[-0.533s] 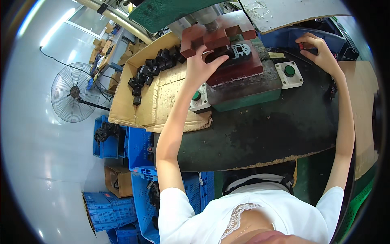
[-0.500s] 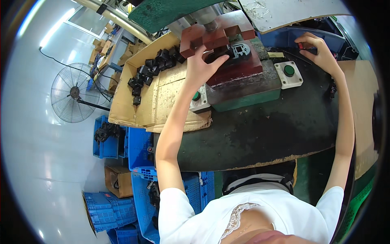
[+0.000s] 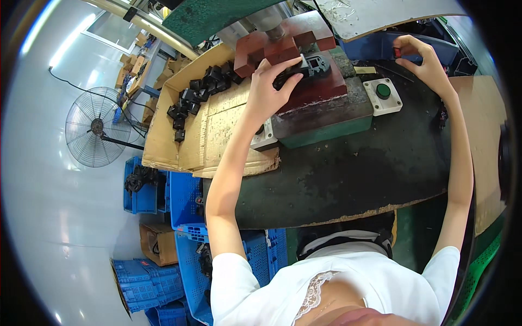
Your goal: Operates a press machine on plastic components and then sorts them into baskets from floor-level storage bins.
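My left hand (image 3: 266,92) reaches in under the upper die of a press, its thumb and index finger closed round a black plastic part (image 3: 281,80). Much of that part is hidden by the fingers. Next to it, a grey metal plate with cut-outs (image 3: 317,66) lies on the dark red lower block (image 3: 321,92). Above the fingers sits the stepped red upper die (image 3: 280,50). Off to the right, my right hand (image 3: 429,68) is raised over the back of the bench, pinching a small red and black piece (image 3: 397,52) between thumb and fingers.
A green push button (image 3: 383,91) on a white box stands right of the press; another white button box (image 3: 263,138) is partly behind my left wrist. At left, a cardboard tray (image 3: 212,130) holds several black cube-like parts (image 3: 190,95). A blue bin (image 3: 370,50) is at back right.
My left index finger now stretches further over the black part, hiding more of it. My right hand has risen slightly with the red piece. The whole view has shifted a little.
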Motion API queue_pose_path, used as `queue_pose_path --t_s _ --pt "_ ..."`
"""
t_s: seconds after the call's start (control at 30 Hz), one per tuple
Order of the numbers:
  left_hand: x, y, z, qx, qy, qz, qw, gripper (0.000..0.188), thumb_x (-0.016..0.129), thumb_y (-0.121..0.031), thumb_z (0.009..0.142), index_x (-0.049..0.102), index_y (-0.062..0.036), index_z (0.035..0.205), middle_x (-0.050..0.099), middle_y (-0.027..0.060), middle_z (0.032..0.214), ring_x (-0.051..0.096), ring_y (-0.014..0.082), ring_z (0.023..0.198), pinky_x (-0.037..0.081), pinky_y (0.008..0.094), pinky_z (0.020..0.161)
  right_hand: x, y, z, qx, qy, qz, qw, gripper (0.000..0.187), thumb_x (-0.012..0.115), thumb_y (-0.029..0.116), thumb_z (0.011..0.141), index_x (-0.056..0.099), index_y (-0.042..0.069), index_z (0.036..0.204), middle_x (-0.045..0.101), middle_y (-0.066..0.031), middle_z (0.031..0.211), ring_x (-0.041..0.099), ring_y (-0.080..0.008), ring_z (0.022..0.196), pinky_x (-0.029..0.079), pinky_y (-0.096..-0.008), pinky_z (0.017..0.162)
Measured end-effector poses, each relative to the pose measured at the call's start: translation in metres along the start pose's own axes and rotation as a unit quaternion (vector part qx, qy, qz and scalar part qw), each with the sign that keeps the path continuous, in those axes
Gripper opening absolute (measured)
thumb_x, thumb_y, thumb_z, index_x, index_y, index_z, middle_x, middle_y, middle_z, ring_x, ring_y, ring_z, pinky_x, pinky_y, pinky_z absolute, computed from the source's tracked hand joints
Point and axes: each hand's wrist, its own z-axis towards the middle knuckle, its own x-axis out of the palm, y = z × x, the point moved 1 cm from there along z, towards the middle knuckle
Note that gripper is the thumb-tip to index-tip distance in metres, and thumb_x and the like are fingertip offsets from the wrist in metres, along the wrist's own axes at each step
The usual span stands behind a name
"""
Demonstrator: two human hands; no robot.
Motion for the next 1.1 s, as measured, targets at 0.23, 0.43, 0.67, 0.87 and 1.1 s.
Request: queue_pose_path --t_s 0.23,0.43,0.67,0.87,1.1 --pt "0.001 0.001 0.0 0.022 0.034 0.004 0.999 0.022 0.066 -0.012 0.076 0.066 -0.0095 0.097 0.064 0.0112 0.097 0.05 0.0239 0.074 0.04 0.0308 0.075 0.0 0.002 -0.001 0.003 0.02 0.008 1.0 0.024 0.064 -0.005 0.071 0.049 0.002 0.089 0.057 -0.0052 0.088 0.058 -0.0133 0.084 0.045 -0.0264 0.082" --pt "0.002 -0.001 -0.005 0.049 0.009 0.022 0.999 0.02 0.063 -0.011 0.078 0.066 -0.0102 0.098 0.064 0.009 0.099 0.049 0.025 0.076 0.038 0.0331 0.081 0.001 0.012 0.0 -0.01 0.011 0.056 0.998 0.028 0.063 -0.006 0.07 0.044 0.004 0.088 0.056 -0.0039 0.091 0.056 -0.0113 0.083 0.044 -0.0257 0.082" --pt "-0.011 0.0 -0.011 0.051 0.018 0.044 0.998 0.024 0.06 -0.014 0.081 0.063 -0.0121 0.105 0.06 0.0083 0.109 0.048 0.0244 0.085 0.038 0.0343 0.082 0.006 0.022 0.004 -0.016 0.026 0.12 0.992 0.027 0.062 -0.006 0.073 0.049 0.003 0.095 0.055 -0.0017 0.093 0.051 -0.0079 0.086 0.042 -0.0243 0.084" --pt "-0.038 -0.025 -0.05 -0.028 -0.05 -0.028 0.998 0.026 0.062 -0.007 0.077 0.061 -0.0056 0.103 0.058 0.0095 0.108 0.051 0.0278 0.104 0.038 0.0348 0.09 0.022 0.033 0.007 0.001 -0.001 0.13 0.992 0.021 0.062 -0.003 0.078 0.058 0.0 0.098 0.059 -0.0017 0.096 0.051 -0.0066 0.086 0.042 -0.0228 0.083" --pt "-0.047 -0.006 -0.105 -0.056 -0.039 0.057 0.996 0.012 0.063 0.001 0.072 0.062 -0.0024 0.083 0.059 0.0084 0.083 0.057 0.0252 0.077 0.046 0.0329 0.068 0.07 0.084 0.055 -0.038 0.035 0.03 0.998 0.023 0.065 0.006 0.079 0.057 -0.004 0.099 0.06 -0.0042 0.08 0.054 -0.0078 0.075 0.045 -0.0233 0.073"
